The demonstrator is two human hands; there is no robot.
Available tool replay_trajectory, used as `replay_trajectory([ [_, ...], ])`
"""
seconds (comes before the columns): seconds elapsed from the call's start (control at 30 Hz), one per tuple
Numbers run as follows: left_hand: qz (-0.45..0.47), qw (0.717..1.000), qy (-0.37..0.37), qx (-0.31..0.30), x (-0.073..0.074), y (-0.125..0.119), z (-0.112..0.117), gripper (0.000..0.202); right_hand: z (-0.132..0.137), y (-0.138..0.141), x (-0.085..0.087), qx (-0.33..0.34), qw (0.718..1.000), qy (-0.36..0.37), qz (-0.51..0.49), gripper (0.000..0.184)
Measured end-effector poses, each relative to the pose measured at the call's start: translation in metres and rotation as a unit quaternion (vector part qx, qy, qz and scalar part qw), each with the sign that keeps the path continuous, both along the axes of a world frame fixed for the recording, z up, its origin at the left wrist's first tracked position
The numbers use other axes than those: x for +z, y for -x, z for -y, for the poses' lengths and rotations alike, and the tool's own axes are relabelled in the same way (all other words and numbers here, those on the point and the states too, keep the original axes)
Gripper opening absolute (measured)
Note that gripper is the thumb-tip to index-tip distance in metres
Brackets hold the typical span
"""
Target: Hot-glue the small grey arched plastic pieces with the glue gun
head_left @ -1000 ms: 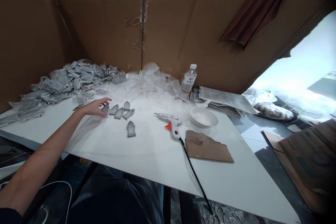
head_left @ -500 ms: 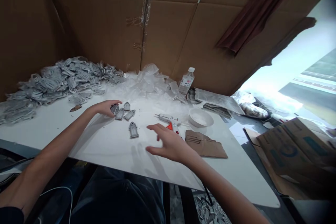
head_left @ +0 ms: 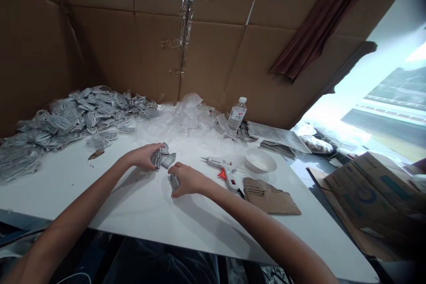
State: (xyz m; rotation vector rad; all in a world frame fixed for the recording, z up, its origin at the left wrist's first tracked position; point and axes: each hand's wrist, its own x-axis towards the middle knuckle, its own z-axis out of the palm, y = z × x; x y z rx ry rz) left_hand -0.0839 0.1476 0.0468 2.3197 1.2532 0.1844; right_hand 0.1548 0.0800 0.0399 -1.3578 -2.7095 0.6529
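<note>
My left hand point(head_left: 145, 156) is closed around a small grey lantern-shaped piece point(head_left: 156, 158) near the middle of the white table point(head_left: 133, 199). Its fingers hide part of that piece, and I cannot tell whether more than one is in the grasp. Just right of these fingers lie two similar pieces, one slanted point(head_left: 168, 160) and one upright behind it point(head_left: 165, 148). Closer to me, my right hand point(head_left: 188, 180) grips another grey lantern-shaped piece point(head_left: 175, 182) by its sides, thumb in front and fingers behind.
A white glue gun point(head_left: 228, 174) with an orange trigger lies to the right, beside a white bowl point(head_left: 260, 161) and folded cardboard point(head_left: 271, 196). Behind stand a bottle point(head_left: 237, 115) and crumpled clear bags point(head_left: 188, 117). Bagged grey pieces point(head_left: 89, 113) are heaped at left.
My right hand has moved left and closed on the piece that lay alone on the table. My left hand has shifted right with its fingers among the cluster. The view has tilted up slightly.
</note>
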Motion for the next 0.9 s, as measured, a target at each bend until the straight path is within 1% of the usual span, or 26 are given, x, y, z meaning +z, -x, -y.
replay_trajectory([
  [0.07,0.003,1.000,-0.001,-0.003,-0.009,-0.004,-0.005,0.093,-0.005,0.004,0.002,-0.034,0.999,-0.010,0.007,0.079],
  [0.13,0.004,1.000,-0.002,-0.001,-0.017,-0.006,-0.009,0.095,-0.016,0.010,0.005,-0.082,0.996,-0.026,0.015,0.078],
  [0.2,0.005,1.000,-0.003,0.003,-0.021,-0.006,-0.012,0.095,-0.031,0.017,0.008,-0.126,0.991,-0.041,0.025,0.075],
  [0.27,0.006,1.000,-0.002,0.007,-0.022,-0.004,-0.012,0.095,-0.048,0.023,0.008,-0.153,0.986,-0.045,0.037,0.074],
  [0.37,0.004,1.000,0.001,0.020,-0.020,0.001,-0.010,0.097,-0.066,0.032,0.005,-0.162,0.984,-0.028,0.064,0.079],
  [0.4,0.004,1.000,0.002,0.025,-0.018,0.003,-0.009,0.097,-0.070,0.035,0.004,-0.158,0.984,-0.021,0.074,0.078],
  [0.43,0.004,1.000,0.003,0.030,-0.016,0.006,-0.007,0.097,-0.072,0.037,0.002,-0.154,0.985,-0.014,0.082,0.074],
  [0.53,0.009,0.999,0.007,0.047,-0.010,0.019,0.000,0.096,-0.078,0.041,0.002,-0.145,0.985,-0.011,0.088,0.052],
  [0.6,0.017,0.998,0.010,0.056,-0.005,0.029,0.006,0.095,-0.083,0.044,0.005,-0.152,0.985,-0.020,0.078,0.046],
  [0.73,0.033,0.997,0.013,0.070,0.003,0.045,0.019,0.092,-0.101,0.057,0.009,-0.177,0.982,-0.023,0.058,0.048],
  [0.9,0.041,0.996,0.016,0.082,0.008,0.054,0.034,0.092,-0.118,0.079,0.002,-0.214,0.976,0.011,0.046,0.047],
])
